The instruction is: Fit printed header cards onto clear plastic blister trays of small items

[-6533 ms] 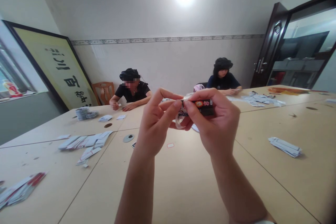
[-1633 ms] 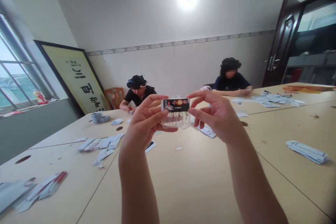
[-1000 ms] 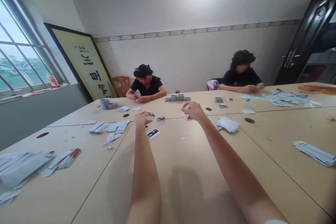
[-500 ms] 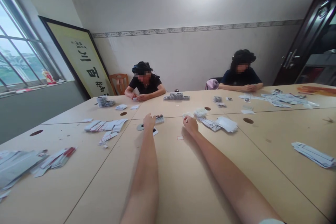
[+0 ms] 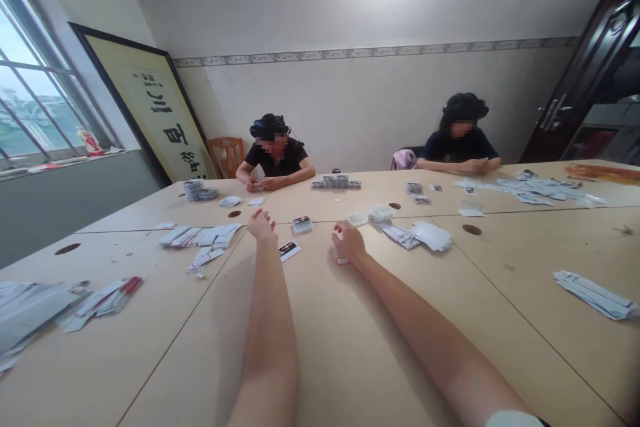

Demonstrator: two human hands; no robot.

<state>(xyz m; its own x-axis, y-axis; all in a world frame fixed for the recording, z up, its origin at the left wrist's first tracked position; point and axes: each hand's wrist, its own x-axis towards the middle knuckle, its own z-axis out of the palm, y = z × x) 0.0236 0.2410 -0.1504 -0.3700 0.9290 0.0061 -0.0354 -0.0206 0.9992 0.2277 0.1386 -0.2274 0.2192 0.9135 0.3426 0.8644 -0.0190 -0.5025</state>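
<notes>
Both arms stretched far out over the bench [image 5: 350,347]. My left hand [image 5: 261,224] is spread, fingers loose, holding nothing, hovering just left of the small clear packet [image 5: 302,224] with the dark label. That packet lies flat on the bench, out of both hands, between them and a bit farther off. Looks like a finished one set down; I judge that piece done.

My right hand [image 5: 346,242] is curled, fingertips down at the bench near a tiny white tag [image 5: 343,260]. Cannot tell if it pinches anything, too small. A loose printed card [image 5: 289,250] lies just right of my left wrist, not yet packed. Another clear packet [image 5: 357,219] sits beyond the right hand, and a stack of white sleeves [image 5: 415,235] lies farther right.

Plenty left by the look: piles of paper slips [image 5: 200,238] at left, more at near left [image 5: 75,300] and near right [image 5: 595,292]. Two other people sit at the far side with their own stacks [image 5: 336,181].
</notes>
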